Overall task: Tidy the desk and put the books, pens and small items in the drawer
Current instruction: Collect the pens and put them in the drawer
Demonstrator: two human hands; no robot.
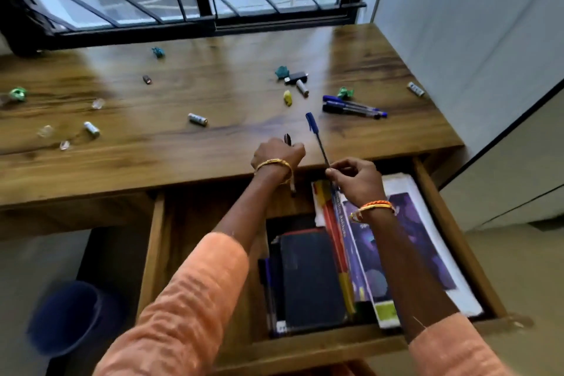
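Transferring pens from desk [183, 162] to drawer [451, 223] is the step in hand. Right hand [357, 180]: fingers pinching a blue capped pen [317, 139] by its lower end, held tilted over the drawer's rear edge. Left hand [279, 156]: curled round a dark pen [287, 140] at the desk's front edge. Drawer: pulled out, holding books [427, 238] and a dark case [311, 278]. Remaining on desk: a cluster of blue pens [351, 107] to the right, batteries [197, 119], crumpled scraps [345, 92], and other small items scattered well apart. Next move, by judgement: lower both pens into the drawer beside the books, then collect the pen cluster. Writing: book spines bear print, too blurred to read; no brands legible.
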